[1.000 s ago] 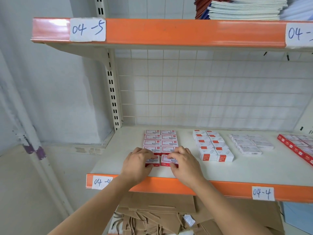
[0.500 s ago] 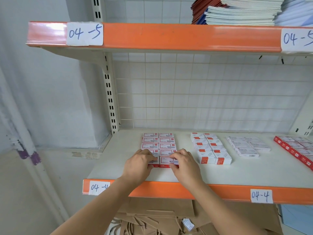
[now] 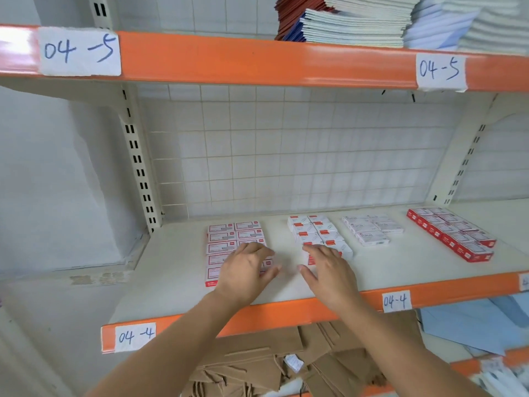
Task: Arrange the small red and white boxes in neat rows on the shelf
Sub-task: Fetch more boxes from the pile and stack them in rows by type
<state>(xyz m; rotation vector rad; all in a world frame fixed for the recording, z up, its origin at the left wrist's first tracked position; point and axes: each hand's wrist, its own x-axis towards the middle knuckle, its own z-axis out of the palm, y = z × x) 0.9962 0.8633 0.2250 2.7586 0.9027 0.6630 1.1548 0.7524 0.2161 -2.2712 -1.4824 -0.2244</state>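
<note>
On the shelf [image 3: 177, 282] with the orange front edge, four groups of small boxes lie in a line from left to right. The left hand [image 3: 246, 270], fingers relaxed and spread, covers the front right part of the red and white boxes [image 3: 229, 239], which lie in two columns. The right hand [image 3: 326, 267], fingers also loose, is over the front of the second group of boxes [image 3: 315, 227]. Further right lie pale boxes [image 3: 369, 227], then red-sided boxes [image 3: 452, 233] near the shelf's right end. Paper labels [image 3: 396, 300] on the front edge read 04-4. Stacked notebooks [image 3: 355, 21] rest on the upper shelf [image 3: 257, 61].
</note>
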